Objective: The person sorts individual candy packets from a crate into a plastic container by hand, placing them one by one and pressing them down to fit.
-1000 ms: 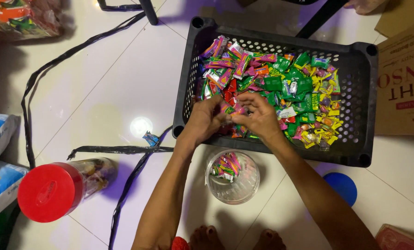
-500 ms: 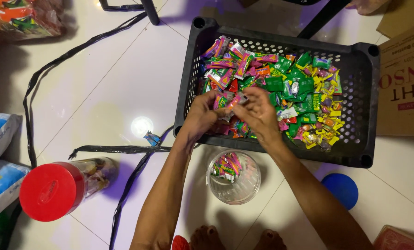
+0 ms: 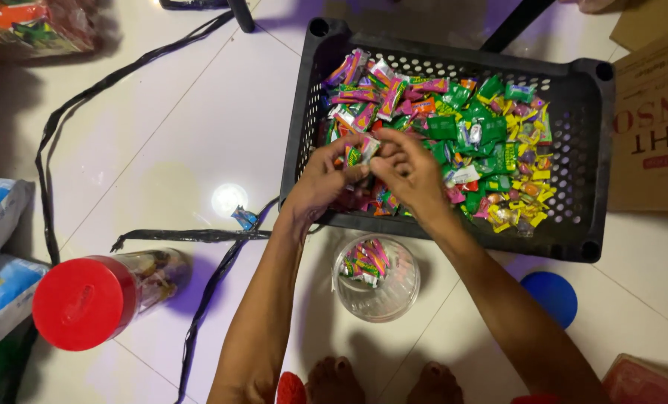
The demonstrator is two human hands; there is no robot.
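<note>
Far left we see a jar with a red lid (image 3: 87,303) lying on the white floor, black straps (image 3: 192,236) trailing past it. Our left hand (image 3: 322,179) and right hand (image 3: 408,172) meet over the near edge of the black crate (image 3: 453,232) — fingertips pinched together on a small wrapped candy (image 3: 360,153). Below them stands an open clear jar (image 3: 376,277), a few candies inside. Right of it — a blue lid (image 3: 550,295) and a cardboard box (image 3: 651,127).
</note>
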